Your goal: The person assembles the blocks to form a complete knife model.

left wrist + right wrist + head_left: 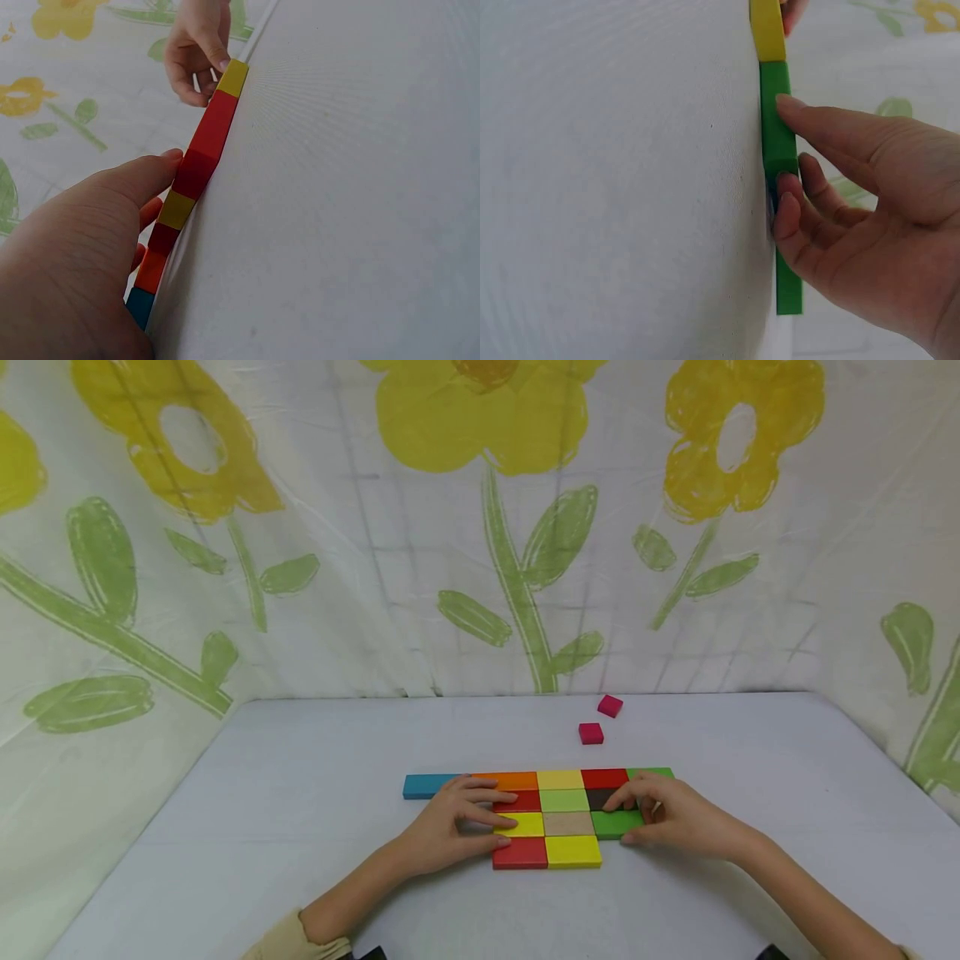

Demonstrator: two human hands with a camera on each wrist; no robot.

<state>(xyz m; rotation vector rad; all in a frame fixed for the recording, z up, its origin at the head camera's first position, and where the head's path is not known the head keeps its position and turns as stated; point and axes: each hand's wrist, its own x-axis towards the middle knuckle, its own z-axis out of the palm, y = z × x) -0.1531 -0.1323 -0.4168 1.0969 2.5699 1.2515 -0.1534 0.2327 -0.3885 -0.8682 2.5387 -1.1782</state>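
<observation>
Flat coloured blocks lie edge to edge in rows on a white table. My left hand [452, 827] rests at their left side, fingers extended over the red block [528, 802] and the yellow block [529, 823]. Its thumb touches the front red block [519, 855]. At the right side, my right hand [678, 814] has its thumb against the front of a green block [777, 112] and its other fingers curled by that block's right end. The index fingertip meets the dark block [600, 798]. Some blue shows behind those fingers in the right wrist view, its kind hidden.
A blue block [427, 787] extends left in the back row, beside an orange one [510, 782]. Two small crimson blocks [591, 733] lie apart farther back. A flower-printed curtain [420, 552] hangs behind the table [300, 760].
</observation>
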